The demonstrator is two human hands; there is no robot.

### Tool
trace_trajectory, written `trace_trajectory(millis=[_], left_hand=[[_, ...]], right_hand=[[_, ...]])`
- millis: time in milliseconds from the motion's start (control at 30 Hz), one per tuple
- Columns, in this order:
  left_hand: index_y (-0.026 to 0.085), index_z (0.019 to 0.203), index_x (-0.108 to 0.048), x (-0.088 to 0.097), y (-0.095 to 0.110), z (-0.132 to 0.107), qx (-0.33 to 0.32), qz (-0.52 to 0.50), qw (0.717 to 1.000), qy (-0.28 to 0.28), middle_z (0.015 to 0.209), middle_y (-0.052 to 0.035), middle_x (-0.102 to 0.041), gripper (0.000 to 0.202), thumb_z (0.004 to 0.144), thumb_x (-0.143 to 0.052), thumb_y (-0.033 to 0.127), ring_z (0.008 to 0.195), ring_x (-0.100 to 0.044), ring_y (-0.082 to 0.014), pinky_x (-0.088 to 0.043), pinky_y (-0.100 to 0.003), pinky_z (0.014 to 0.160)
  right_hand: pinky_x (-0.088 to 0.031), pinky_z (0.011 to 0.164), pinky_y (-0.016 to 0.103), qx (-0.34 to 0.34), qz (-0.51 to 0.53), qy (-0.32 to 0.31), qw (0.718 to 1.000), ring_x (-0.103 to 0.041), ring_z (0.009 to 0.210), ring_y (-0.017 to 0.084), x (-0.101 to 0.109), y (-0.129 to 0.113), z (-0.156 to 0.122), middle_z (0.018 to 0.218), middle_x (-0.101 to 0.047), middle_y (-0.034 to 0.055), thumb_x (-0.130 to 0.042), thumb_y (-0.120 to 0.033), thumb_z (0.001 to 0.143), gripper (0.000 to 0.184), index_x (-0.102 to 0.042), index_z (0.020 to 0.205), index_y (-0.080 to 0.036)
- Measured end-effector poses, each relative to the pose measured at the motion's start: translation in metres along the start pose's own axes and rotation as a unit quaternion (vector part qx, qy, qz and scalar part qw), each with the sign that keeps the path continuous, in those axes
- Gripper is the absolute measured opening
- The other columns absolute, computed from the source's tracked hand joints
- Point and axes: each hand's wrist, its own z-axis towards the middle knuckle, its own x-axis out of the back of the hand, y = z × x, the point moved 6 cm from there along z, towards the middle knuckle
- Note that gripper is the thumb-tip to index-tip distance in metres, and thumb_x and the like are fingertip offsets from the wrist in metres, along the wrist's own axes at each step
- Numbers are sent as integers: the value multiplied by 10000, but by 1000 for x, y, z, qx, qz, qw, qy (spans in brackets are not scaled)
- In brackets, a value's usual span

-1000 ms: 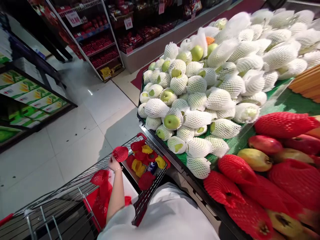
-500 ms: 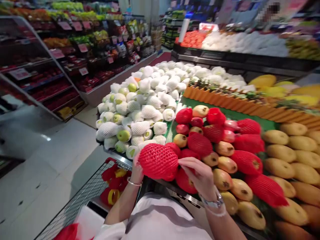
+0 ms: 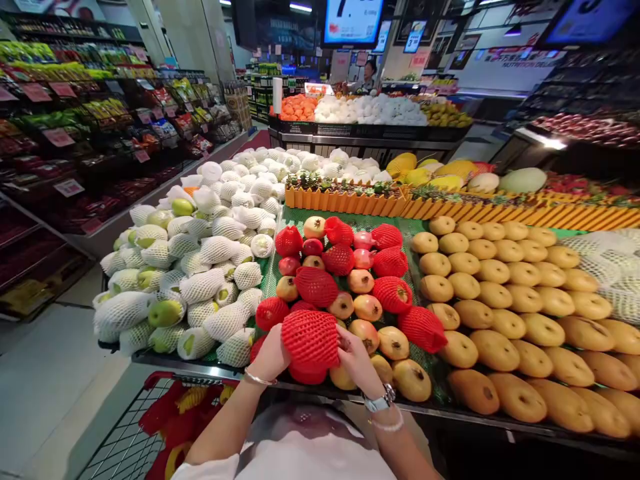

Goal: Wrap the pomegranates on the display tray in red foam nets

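Between my two hands, over the front edge of the display, is a pomegranate in a red foam net (image 3: pixel 310 339). My left hand (image 3: pixel 270 355) is closed around its left side, with the fingers partly hidden behind it. On the right side, my right hand (image 3: pixel 358 360) pinches the end of the net, its fingertips curled in and partly out of sight. Just beyond lie more pomegranates, some bare (image 3: pixel 367 308) and some in red nets (image 3: pixel 316 287). Another red-netted fruit sits directly under the held one.
Pears in white foam nets (image 3: pixel 217 250) are heaped to the left. Rows of yellow mangoes (image 3: pixel 495 350) fill the right side. An orange picket fence (image 3: pixel 345 201) borders the back. A shopping cart (image 3: pixel 125 427) with red and yellow items stands at lower left.
My view has swung right and up, bringing the mangoes and screens into sight. The netted pomegranate is turned more upright, and my right hand has closed in against its side.
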Motion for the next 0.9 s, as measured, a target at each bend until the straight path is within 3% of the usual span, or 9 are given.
trace_trajectory(millis=[67, 167, 233, 367, 533, 600, 733, 800, 900], left_hand=[[151, 861, -746, -9, 9, 2, -27, -2, 1000, -13, 866, -79, -753, 234, 843, -567, 301, 782, -666, -218, -541, -339, 750], [170, 891, -760, -19, 19, 2, -81, -62, 994, -27, 967, -90, -758, 332, 880, -522, 401, 931, -677, -247, -523, -367, 885], [185, 994, -754, -31, 18, 4, -66, -112, 990, -63, 1029, -93, -753, 457, 910, -454, 519, 1005, -668, -259, -505, -382, 948], [185, 1112, -719, -49, 8, 14, -10, -141, 985, -98, 1106, -101, -734, 709, 886, -315, 722, 1099, -629, -289, -460, -421, 1030], [178, 1117, -711, -61, -2, 21, -15, -50, 985, -167, 1165, -111, -716, 652, 931, -294, 643, 1133, -609, -270, -439, -398, 1052], [189, 1153, -699, -67, -1, 21, -23, -30, 976, -215, 1212, -100, -700, 560, 934, -360, 577, 1172, -591, -257, -396, -382, 1097], [206, 1246, -654, -79, 5, 20, 4, -100, 953, -286, 1323, -70, -641, 501, 939, -387, 498, 1267, -536, -257, -323, -396, 1157], [195, 1188, -689, -82, 4, 21, 22, -144, 945, -291, 1277, -78, -669, 516, 924, -402, 532, 1255, -543, -275, -320, -410, 1157], [185, 1119, -714, -75, -11, 22, 68, -188, 949, -243, 1191, -89, -707, 582, 857, -470, 644, 1242, -544, -296, -325, -422, 1151]], right_hand=[[-512, 862, 295, -2, -9, 39, 999, -623, 866, 163, 16, 6, -4, 1034, -687, 41, -512, -164, 785, 372, -651, 1128, -199], [-504, 820, 286, -11, -53, 61, 997, -607, 870, 177, 34, 10, -11, 933, -689, 49, -536, -229, 824, 235, -685, 998, -176], [-493, 729, 268, -1, -87, 74, 993, -584, 785, 170, 41, 8, -17, 806, -671, 40, -547, -268, 843, 181, -696, 852, -167], [-463, 672, 252, 130, -178, 119, 968, -545, 701, 144, 44, -13, -27, 716, -644, 33, -525, -222, 874, 297, -666, 617, -179], [-505, 743, 277, 264, -219, 230, 911, -611, 802, 164, 53, -30, -48, 817, -696, 37, -514, -133, 882, 272, -738, 762, -228], [-522, 745, 288, 269, -214, 217, 914, -625, 788, 173, 54, -29, -51, 790, -699, 28, -536, -130, 864, 250, -740, 759, -229], [-553, 668, 244, 184, -173, 137, 958, -636, 688, 150, 51, -18, -49, 783, -703, 11, -530, -174, 840, 215, -737, 872, -223], [-568, 855, 280, 139, -176, 102, 969, -670, 872, 175, 48, -14, -49, 959, -715, 46, -495, -233, 862, 300, -698, 1083, -212], [-411, 1128, 352, 92, -196, 37, 976, -588, 1191, 196, 41, -8, -48, 1195, -656, 98, -416, -299, 925, 422, -591, 1290, -178]])
